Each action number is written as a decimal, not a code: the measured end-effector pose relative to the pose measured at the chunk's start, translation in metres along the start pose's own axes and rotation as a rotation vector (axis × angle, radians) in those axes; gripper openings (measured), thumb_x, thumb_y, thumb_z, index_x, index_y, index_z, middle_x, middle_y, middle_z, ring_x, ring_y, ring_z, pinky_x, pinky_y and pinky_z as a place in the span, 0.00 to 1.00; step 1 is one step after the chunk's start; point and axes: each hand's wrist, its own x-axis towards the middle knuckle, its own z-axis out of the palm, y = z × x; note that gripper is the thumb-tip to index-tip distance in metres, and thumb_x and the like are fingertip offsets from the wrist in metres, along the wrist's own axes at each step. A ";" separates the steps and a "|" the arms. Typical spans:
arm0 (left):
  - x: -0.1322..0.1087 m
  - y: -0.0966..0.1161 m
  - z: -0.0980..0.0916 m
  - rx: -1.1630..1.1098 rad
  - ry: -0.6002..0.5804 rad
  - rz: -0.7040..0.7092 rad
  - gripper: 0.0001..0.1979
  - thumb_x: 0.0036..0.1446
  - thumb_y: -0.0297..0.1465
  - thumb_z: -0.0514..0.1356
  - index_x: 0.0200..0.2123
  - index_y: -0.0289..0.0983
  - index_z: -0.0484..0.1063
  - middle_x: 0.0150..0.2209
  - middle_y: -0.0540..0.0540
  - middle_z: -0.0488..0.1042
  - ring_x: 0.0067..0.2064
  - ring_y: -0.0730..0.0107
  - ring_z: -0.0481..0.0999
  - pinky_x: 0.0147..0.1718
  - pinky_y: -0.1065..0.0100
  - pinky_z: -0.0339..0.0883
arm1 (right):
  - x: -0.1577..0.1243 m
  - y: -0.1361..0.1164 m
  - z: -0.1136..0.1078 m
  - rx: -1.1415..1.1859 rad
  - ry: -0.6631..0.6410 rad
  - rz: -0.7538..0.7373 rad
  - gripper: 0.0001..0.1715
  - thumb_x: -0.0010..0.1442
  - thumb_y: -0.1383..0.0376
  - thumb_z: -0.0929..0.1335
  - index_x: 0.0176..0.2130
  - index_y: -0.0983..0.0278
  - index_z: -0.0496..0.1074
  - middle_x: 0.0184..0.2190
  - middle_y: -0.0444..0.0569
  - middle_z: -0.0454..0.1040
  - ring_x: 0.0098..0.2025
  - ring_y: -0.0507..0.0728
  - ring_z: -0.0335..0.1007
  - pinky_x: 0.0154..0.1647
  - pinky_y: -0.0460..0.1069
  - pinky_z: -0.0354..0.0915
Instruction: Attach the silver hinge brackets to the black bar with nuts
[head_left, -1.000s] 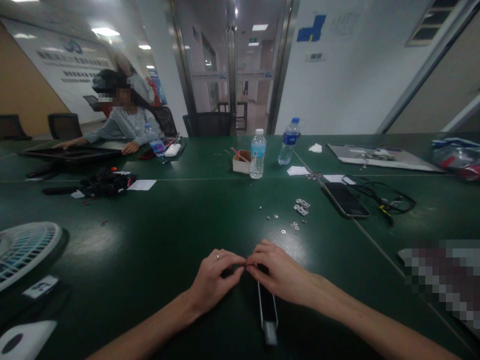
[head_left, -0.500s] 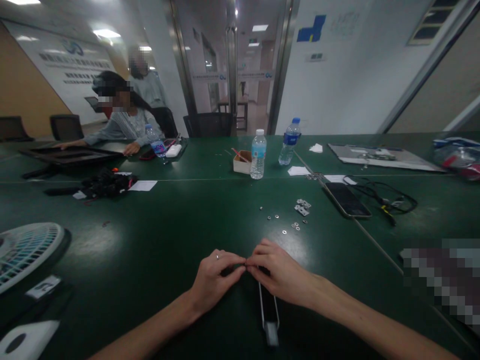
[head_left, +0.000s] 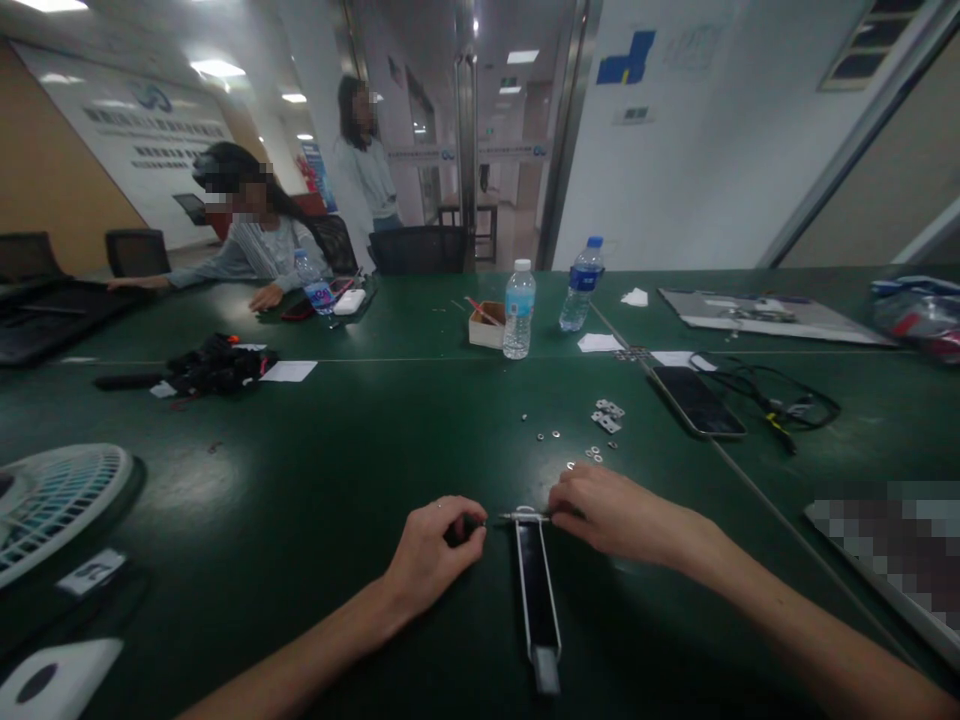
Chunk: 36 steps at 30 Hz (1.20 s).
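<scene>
A long, narrow metal frame (head_left: 556,595) with pale side rails lies on the green table, a grey block (head_left: 546,670) at its near end. Across its far end runs a thin metal rod (head_left: 523,517). My right hand (head_left: 604,505) pinches at the rod's right end, its fingertips partly hidden. Just left of the rod, and apart from it, my left hand (head_left: 435,545) has thumb and forefinger pressed together on something too small to make out. Beyond my hands lie several loose nuts or washers (head_left: 597,453) and a few small metal plates (head_left: 607,415).
Past the small parts stand a clear water bottle (head_left: 517,315), a small open box (head_left: 486,328) and a blue-capped bottle (head_left: 581,290). A phone (head_left: 697,400) and black cable (head_left: 810,400) lie right; a fan grille (head_left: 67,500) lies left. A seated person (head_left: 262,240) works across the table.
My hands have parted: the right moved right along the rod, uncovering the frame's far end, and the left drew slightly left. Across the table, the dark panel shifted left and the standing person moved right.
</scene>
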 end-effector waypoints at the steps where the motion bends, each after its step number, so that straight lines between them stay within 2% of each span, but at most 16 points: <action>1: 0.000 -0.001 0.000 0.000 -0.007 -0.009 0.06 0.55 0.26 0.58 0.37 0.38 0.74 0.30 0.51 0.73 0.28 0.71 0.70 0.26 0.72 0.65 | 0.000 0.001 0.001 0.005 -0.023 -0.010 0.11 0.60 0.66 0.65 0.39 0.63 0.76 0.34 0.49 0.73 0.36 0.57 0.68 0.36 0.52 0.63; 13: 0.002 0.000 0.002 0.099 -0.008 -0.023 0.05 0.53 0.27 0.60 0.35 0.39 0.75 0.27 0.53 0.73 0.27 0.70 0.70 0.25 0.71 0.60 | 0.007 -0.013 0.004 -0.015 -0.056 -0.086 0.10 0.62 0.68 0.64 0.40 0.64 0.75 0.35 0.50 0.73 0.39 0.57 0.68 0.39 0.52 0.63; 29: 0.001 0.000 0.001 0.074 -0.039 -0.016 0.06 0.55 0.28 0.61 0.36 0.40 0.76 0.28 0.53 0.76 0.27 0.69 0.71 0.28 0.70 0.60 | 0.006 -0.010 0.011 0.007 -0.053 -0.096 0.11 0.63 0.67 0.63 0.39 0.64 0.74 0.35 0.49 0.72 0.38 0.56 0.67 0.38 0.51 0.62; 36: 0.003 -0.001 0.000 0.048 -0.107 -0.157 0.07 0.57 0.32 0.61 0.38 0.41 0.78 0.32 0.52 0.78 0.33 0.67 0.73 0.31 0.70 0.62 | 0.007 -0.011 0.010 0.009 -0.078 -0.097 0.12 0.64 0.66 0.62 0.40 0.65 0.74 0.36 0.50 0.72 0.39 0.57 0.67 0.40 0.51 0.62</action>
